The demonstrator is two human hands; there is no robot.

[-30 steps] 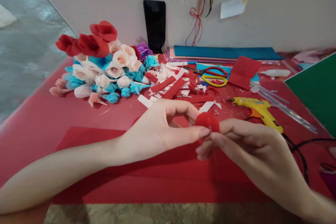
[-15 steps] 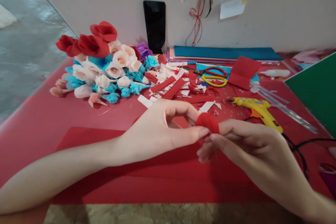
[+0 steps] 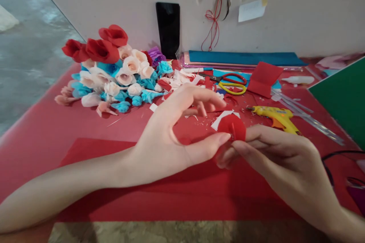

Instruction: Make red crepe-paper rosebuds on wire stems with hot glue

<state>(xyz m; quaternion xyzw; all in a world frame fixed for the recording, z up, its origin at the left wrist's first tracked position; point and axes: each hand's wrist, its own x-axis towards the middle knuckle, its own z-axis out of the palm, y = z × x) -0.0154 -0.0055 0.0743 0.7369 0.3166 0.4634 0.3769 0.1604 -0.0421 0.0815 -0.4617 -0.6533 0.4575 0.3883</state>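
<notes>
A small rounded red paper petal is pinched at its lower edge between the thumb and fingers of my right hand. My left hand is open beside it, its fingers raised and spread apart from the thumb. The left thumb tip lies against or just in front of the petal's lower left edge; I cannot tell whether it touches. Beneath both hands a large sheet of red paper lies along the near edge of the table.
Paper flowers in red, white and blue are heaped at the back left. Scissors lie among paper scraps. A yellow glue gun and clear glue sticks are at the right. A phone leans on the wall.
My left fingers have let go of the petal and lifted away, opening the hand. My right hand has kept hold of the petal, which has shifted slightly right and shows more of its face.
</notes>
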